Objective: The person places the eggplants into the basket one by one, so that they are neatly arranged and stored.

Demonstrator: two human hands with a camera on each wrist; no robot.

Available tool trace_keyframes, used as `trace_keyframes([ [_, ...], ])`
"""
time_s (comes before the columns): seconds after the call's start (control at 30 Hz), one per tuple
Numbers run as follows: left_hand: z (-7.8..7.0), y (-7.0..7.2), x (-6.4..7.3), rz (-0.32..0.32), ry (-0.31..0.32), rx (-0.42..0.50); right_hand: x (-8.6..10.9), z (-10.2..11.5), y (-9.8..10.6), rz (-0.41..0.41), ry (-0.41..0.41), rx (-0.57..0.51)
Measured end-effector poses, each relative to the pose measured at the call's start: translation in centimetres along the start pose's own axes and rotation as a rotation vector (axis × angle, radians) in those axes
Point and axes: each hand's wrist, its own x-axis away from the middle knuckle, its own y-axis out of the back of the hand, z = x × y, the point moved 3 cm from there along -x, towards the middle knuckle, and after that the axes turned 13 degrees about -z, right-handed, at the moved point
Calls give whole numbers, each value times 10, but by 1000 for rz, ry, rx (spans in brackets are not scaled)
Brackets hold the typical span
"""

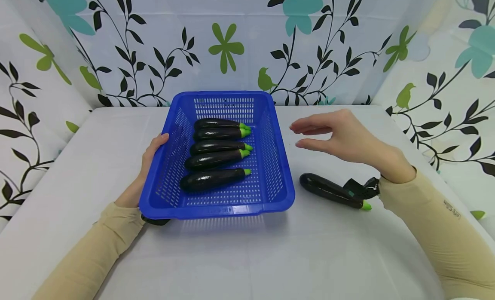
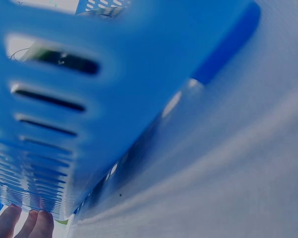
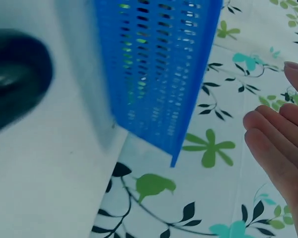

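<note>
A blue plastic basket [image 1: 232,210] with slotted walls stands on the table, and several dark eggplants [image 1: 212,179] with green stems lie side by side in it. My left hand [image 1: 148,158] holds the basket's left side near the rim; in the left wrist view its fingers [image 2: 42,225] lie against the slotted outer wall. To the right of the basket, my right hand [image 1: 332,132] hovers with thumb and fingers apart and nothing between them. Below that hand, a single eggplant [image 1: 322,187] lies on the table, its stem end partly behind a black wrist strap.
The white table [image 1: 247,257] reaches back to a hanging cloth [image 1: 239,16] printed with leaves, flowers and birds. The same patterned cloth stands along both sides. A black strap [image 1: 361,189] hangs loosely from the right wrist.
</note>
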Motion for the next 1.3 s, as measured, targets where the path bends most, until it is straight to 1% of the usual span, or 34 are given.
trace_keyframes([
  [0.13,1,1,-1,-4,-10,4,22,-10,7,-67,-14,4],
  [0.27,1,1,-2,-6,-16,8,42,-19,14,-112,-61,1],
  [0.43,1,0,-2,-6,-7,8,67,-29,14,-89,-121,8],
  [0.57,1,1,-2,4,-5,8,86,-35,11,-73,-133,17],
  [0.7,0,1,-1,12,-3,19,100,-39,8,-62,-141,-8],
  [0.87,1,1,-2,19,5,23,113,-45,3,-47,-166,-40],
  [1.07,3,3,-2,13,13,4,119,-56,-6,4,-201,-68],
  [1.17,3,3,-3,9,4,15,120,-59,-10,31,-211,-81],
  [1.3,3,3,-4,9,-17,20,122,-61,-13,43,-210,-101],
])
